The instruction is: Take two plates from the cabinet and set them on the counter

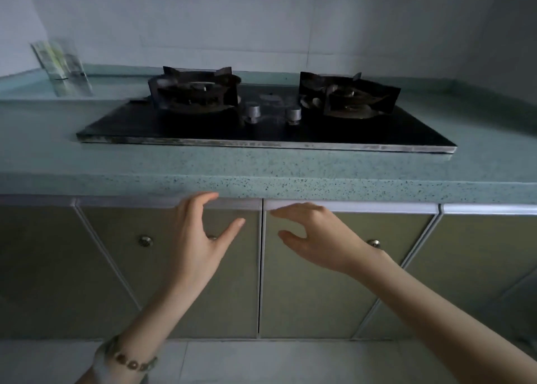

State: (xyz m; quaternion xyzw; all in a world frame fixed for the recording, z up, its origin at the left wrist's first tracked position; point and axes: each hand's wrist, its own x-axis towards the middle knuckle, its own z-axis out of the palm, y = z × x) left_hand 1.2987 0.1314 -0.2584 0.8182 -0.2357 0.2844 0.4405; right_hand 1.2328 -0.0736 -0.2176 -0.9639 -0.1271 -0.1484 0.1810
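Holds left hand (203, 232) spread wide and empty at the top rail of the left cabinet door (116, 282); holds right hand (316, 238) equally open and empty at the right cabinet door (305, 302). Cannot tell contact. Faces both doors closed, directly beneath the counter (261, 165).

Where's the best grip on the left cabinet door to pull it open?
Likely the silver top rail of the left cabinet door, by the centre seam, fingers hooked over from the front. The door sits shut and flush, and its round knob looks small and shallow.
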